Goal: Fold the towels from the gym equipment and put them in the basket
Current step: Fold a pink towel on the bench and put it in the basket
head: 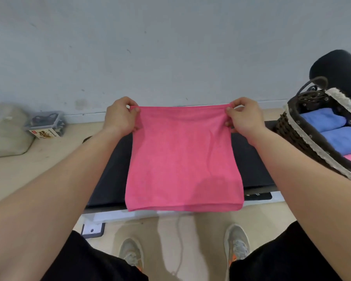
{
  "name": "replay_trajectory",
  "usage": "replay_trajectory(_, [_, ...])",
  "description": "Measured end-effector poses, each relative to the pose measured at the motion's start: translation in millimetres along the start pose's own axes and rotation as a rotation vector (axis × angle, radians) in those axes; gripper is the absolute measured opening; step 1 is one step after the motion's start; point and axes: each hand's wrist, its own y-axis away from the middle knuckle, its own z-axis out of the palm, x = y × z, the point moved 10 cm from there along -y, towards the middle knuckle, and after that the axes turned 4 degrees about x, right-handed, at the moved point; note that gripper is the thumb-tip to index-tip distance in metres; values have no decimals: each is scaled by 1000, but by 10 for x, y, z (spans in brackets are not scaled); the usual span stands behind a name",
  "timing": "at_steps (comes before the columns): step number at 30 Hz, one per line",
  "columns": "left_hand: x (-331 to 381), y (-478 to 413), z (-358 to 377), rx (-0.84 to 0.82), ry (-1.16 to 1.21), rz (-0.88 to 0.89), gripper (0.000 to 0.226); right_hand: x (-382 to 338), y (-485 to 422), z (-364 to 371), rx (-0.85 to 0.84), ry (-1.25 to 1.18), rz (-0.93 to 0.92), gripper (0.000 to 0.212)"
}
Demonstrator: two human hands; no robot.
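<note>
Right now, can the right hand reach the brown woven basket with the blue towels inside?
Probably yes. The brown woven basket sits close beside the right hand with nothing between them. But that hand is pinching a top corner of the pink towel, so the towel would come along.

Clear box (46, 123) (red label) just beside a pale sack (6, 132).

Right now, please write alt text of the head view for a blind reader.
The left hand and right hand pinch the top corners of a pink towel over black gym equipment. A basket at right holds blue towels.
</note>
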Motion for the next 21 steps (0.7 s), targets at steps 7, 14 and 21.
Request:
replay_trajectory(7, [-48,-240,28,16,14,62,5,46,-254,184,-43,-109,21,9])
replay_trajectory(14, [-75,180,-182,-8,-50,185,5,71,252,28,-157,-180,-31,17])
replay_trajectory(21, [-368,856,-345,-186,17,175,14,116,886,-183,-303,57,-152,20])
